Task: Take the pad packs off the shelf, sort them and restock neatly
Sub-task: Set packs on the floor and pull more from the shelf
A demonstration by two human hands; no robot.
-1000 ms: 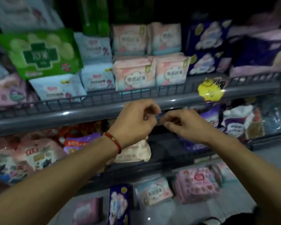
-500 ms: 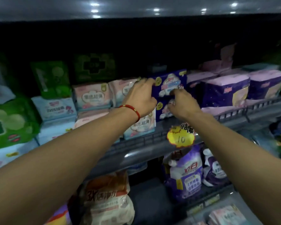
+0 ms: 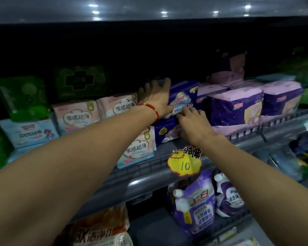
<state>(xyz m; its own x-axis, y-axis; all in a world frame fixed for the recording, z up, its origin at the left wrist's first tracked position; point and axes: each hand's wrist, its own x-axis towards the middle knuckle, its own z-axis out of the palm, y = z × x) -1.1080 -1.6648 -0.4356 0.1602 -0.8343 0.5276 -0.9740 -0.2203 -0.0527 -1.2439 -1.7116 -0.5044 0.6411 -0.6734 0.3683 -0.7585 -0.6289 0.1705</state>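
On the shelf [image 3: 167,167], under both hands, the upper blue pack [image 3: 183,96] sits stacked on another: left hand [image 3: 156,98] spread flat along its near side, right hand [image 3: 194,121] fingering its lower front edge; likely light, soft, slippery film, best squeezed by both sides.

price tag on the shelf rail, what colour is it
Yellow, a starburst price tag with a handwritten 10 in the head view.
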